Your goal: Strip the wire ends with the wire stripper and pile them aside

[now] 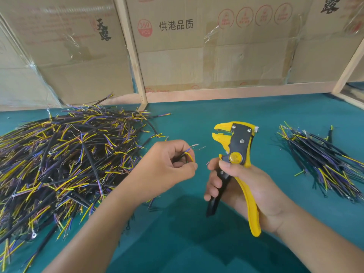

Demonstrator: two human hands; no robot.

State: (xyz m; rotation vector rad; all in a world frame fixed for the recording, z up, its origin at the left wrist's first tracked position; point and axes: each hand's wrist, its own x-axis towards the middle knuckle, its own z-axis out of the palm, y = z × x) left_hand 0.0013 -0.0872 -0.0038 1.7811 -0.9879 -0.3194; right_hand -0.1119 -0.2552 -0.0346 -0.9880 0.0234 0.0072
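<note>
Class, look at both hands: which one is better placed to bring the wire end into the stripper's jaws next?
Left. The left hand already pinches the wire, with its ends pointing toward the wire stripper, which the right hand grips.

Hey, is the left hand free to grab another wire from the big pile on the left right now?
Probably not yet. The left hand already pinches a wire between its fingers, so it is occupied. The big pile lies right beside it on the green table with nothing between them.
</note>
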